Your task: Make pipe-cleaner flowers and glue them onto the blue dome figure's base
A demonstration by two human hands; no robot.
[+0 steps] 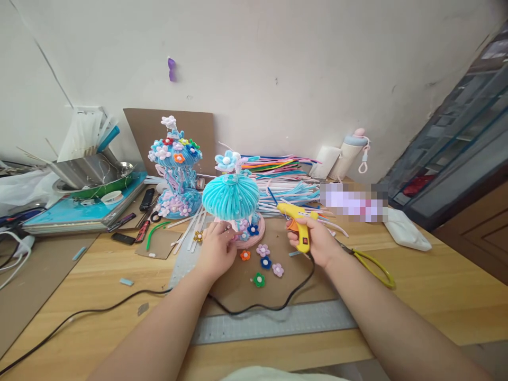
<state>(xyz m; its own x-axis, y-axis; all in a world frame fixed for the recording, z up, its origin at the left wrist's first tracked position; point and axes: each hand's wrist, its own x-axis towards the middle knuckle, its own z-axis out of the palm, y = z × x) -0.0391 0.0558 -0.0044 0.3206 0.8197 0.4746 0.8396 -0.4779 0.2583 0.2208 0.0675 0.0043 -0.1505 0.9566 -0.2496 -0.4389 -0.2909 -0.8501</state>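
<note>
A turquoise pipe-cleaner dome craft with a blue flower on top stands on a pink base on a brown cardboard sheet. My left hand is closed against the base's lower left, fingers pinching something small I cannot make out. My right hand grips a yellow glue gun to the right of the craft, nozzle pointing left toward it. The gun's black cord loops across the cardboard. Several small loose pipe-cleaner flowers lie between my hands.
A taller blue flower-covered craft stands behind, left. Coloured pipe cleaners pile at the back. Yellow-handled scissors lie at right, a white cloth beyond. A metal tub sits on stacked boards at far left.
</note>
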